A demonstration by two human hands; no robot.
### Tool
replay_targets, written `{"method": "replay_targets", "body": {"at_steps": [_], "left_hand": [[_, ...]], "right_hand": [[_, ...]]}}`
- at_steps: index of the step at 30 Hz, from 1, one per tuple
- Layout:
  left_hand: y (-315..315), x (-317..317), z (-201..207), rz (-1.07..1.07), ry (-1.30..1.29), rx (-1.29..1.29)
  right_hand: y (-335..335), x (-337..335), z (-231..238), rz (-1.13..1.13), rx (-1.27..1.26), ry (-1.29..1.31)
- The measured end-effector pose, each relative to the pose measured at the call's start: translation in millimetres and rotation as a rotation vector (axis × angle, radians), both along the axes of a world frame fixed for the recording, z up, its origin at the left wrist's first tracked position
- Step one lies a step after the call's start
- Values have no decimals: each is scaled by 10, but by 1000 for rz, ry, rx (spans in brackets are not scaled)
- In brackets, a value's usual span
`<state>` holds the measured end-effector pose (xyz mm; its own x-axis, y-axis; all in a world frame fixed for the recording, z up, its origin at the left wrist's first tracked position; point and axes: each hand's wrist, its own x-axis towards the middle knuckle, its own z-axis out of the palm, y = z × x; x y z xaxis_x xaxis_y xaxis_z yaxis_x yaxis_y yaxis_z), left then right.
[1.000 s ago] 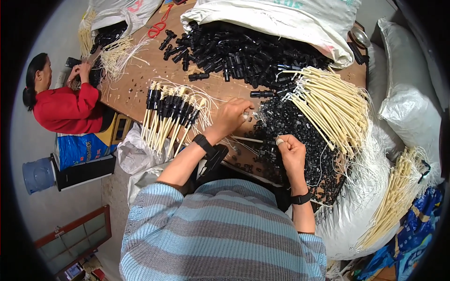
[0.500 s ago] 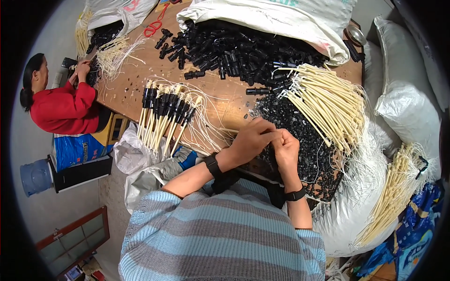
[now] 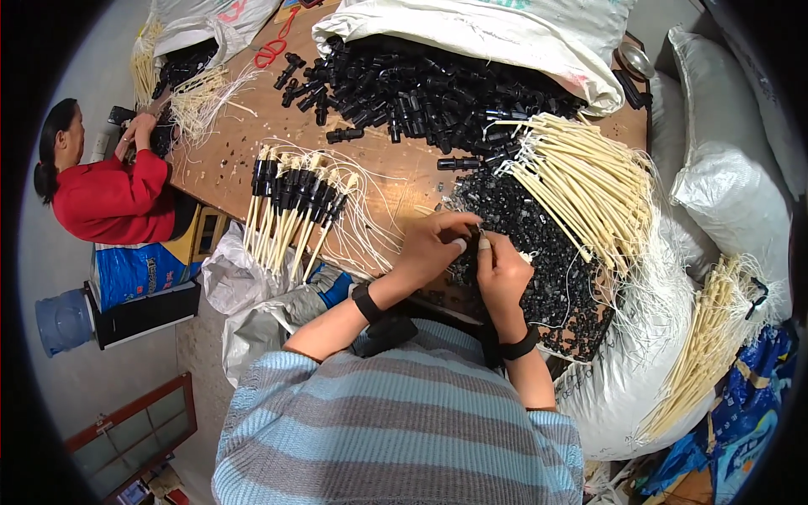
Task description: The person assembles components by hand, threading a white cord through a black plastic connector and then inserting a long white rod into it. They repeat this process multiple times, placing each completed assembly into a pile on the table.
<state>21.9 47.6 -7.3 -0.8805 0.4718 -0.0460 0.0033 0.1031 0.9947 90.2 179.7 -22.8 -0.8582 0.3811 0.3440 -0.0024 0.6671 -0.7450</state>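
The two hands meet near the front edge of a brown wooden surface. The right hand pinches a small dark piece between thumb and finger; the left hand is curled just beside it, its index finger reaching to the piece, though whether it grips cannot be told. Beneath and beyond the right hand spreads a heap of small black bits, with a bundle of cream sticks lying across its far right side. Left of the hands, a row of sticks with black sleeves lies near the front edge, white strings trailing toward the left hand. Farther back, a pile of black connectors lies before the mouth of a white sack. Red scissors lie to its left. At far left, a co-worker in red sits at the same surface.
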Motion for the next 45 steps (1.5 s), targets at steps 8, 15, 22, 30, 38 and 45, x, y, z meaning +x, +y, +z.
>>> {"method": "replay_targets", "body": {"at_steps": [8, 15, 22, 30, 38, 45], "left_hand": [[-23, -37, 31, -11, 122, -212], [-52, -43, 35, 18, 41, -174], [-79, -117, 61, 18, 243, -259], [-40, -183, 177, -18, 436, -278], [-172, -193, 104, -331, 344, -429], [-248, -133, 167, -324, 492, -455]], "right_hand": [[-62, 24, 122, 61, 160, -7], [-53, 41, 169, 99, -32, -35], [10, 59, 218, 100, -200, -115], [57, 75, 175, 162, -771, -95], [273, 73, 295, 377, -157, -11], [105, -32, 424, 188, -193, -368]]}}
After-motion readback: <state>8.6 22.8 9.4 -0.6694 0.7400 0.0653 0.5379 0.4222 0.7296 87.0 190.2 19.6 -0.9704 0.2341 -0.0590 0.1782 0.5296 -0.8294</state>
